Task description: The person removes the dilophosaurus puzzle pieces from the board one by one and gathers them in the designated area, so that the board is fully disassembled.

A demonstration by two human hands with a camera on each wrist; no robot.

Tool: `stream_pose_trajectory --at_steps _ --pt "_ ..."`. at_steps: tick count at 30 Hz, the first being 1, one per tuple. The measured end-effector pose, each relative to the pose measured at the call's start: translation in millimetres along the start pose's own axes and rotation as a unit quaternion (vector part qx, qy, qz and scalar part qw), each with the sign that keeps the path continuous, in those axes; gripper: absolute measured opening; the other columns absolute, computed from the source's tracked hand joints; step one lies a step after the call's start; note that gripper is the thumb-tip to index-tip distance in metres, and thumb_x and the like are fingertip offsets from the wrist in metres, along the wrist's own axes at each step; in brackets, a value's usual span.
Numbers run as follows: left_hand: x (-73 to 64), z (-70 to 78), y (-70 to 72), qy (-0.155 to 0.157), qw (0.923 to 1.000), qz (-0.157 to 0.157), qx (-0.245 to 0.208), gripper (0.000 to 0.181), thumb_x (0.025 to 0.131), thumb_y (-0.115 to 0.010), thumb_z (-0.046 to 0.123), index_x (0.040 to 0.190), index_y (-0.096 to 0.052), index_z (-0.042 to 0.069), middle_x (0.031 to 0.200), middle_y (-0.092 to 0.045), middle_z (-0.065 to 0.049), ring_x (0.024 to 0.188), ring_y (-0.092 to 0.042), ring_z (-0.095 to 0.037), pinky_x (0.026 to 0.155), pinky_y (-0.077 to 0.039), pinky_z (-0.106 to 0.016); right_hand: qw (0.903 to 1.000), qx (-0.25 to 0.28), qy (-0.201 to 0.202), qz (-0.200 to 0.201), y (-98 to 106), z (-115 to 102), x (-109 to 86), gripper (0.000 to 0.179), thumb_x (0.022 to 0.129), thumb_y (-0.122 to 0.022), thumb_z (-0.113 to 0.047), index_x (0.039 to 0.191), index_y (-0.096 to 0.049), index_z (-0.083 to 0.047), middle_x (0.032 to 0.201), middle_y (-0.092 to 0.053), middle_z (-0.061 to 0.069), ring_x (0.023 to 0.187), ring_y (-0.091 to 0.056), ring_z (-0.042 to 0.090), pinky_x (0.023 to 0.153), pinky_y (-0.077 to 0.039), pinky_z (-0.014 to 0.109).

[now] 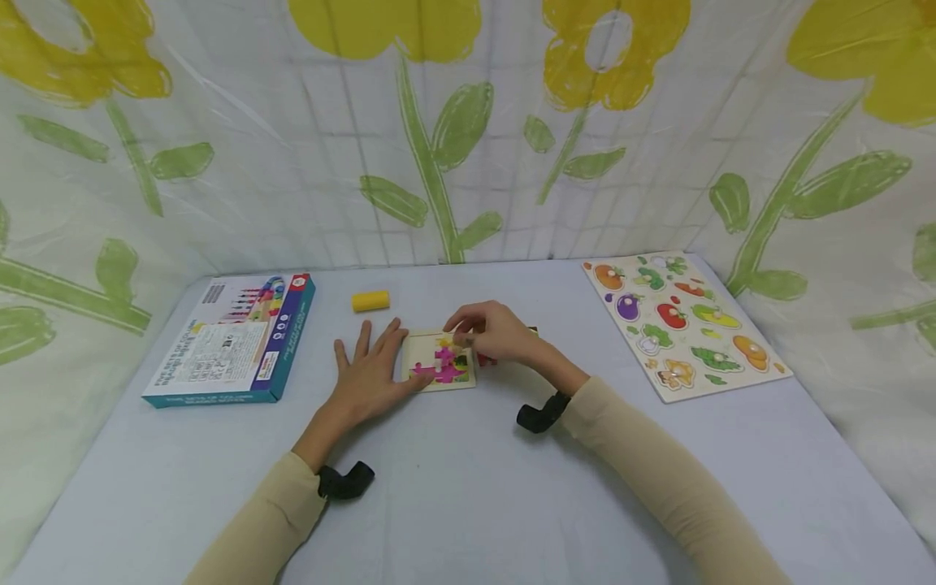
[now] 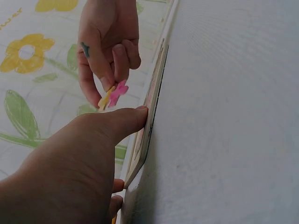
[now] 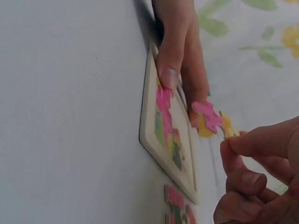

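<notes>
A small wooden jigsaw tray (image 1: 439, 388), partly filled with pink, green and yellow pieces, lies flat on the table. My left hand (image 1: 369, 375) rests at its left side, fingers spread and straight, the thumb (image 2: 133, 119) pressing on the tray's rim. Above the tray, the thumb and index finger of my right hand (image 1: 491, 331) pinch a pink-and-yellow jigsaw piece (image 3: 207, 115). It is held by its yellow end, tilted, with the pink end pointing towards the left hand. Loose red-and-green jigsaw pieces (image 3: 175, 198) lie just right of the tray, partly hidden beneath the right hand in the head view.
A yellow cylinder (image 1: 370, 301) lies behind the left hand. At the left stands a flat toy box (image 1: 227, 345) with blue sides. A vegetable puzzle board (image 1: 634, 331) occupies the right side. Behind the table hangs a flower-printed curtain (image 1: 504, 236).
</notes>
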State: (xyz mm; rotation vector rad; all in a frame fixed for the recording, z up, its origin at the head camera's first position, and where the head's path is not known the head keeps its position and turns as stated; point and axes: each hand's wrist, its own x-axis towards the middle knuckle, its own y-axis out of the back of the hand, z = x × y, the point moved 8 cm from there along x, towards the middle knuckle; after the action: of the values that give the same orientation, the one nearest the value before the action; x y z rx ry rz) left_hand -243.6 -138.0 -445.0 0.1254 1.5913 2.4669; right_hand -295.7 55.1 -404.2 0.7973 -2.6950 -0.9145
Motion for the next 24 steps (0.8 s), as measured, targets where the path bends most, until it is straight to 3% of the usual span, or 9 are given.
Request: stream_pose_trajectory --at_steps 7,12,24 --pt "0.2 -0.6 -0.9 -0.005 0.9999 0.005 0.009 0.097 0.093 -0.061 0.071 0.165 -0.035 0.011 0.179 -0.021 -0.012 0.166 0.001 -0.050 0.121 0.010 -0.084 0.9993 0.024 -0.028 0.002 19 15 -17.5 0.024 0.095 -0.067 -0.005 0.113 -0.079 -0.016 0.104 -0.080 0.008 0.081 -0.067 0.021 0.063 -0.050 0.029" --pt "-0.4 -0.7 -1.0 -0.007 0.9999 0.005 0.006 0.096 0.093 -0.061 0.070 0.165 -0.034 0.012 0.179 -0.021 -0.011 0.166 0.001 -0.050 0.121 0.010 -0.083 0.9991 0.002 -0.038 0.019 33 30 -31.1 0.018 0.098 -0.070 -0.011 0.112 -0.080 -0.017 0.104 -0.079 0.006 0.086 -0.064 0.018 0.071 -0.048 0.030" --pt "-1.6 0.3 -1.1 -0.008 1.0000 0.005 0.000 0.096 0.094 -0.060 0.070 0.166 -0.034 0.012 0.179 -0.020 -0.011 0.166 0.001 -0.050 0.121 0.012 -0.083 0.9967 -0.031 -0.067 0.035 54 55 -56.2 0.020 0.097 -0.068 -0.007 0.111 -0.080 -0.015 0.104 -0.078 0.008 0.087 -0.060 0.020 0.073 -0.048 0.031"
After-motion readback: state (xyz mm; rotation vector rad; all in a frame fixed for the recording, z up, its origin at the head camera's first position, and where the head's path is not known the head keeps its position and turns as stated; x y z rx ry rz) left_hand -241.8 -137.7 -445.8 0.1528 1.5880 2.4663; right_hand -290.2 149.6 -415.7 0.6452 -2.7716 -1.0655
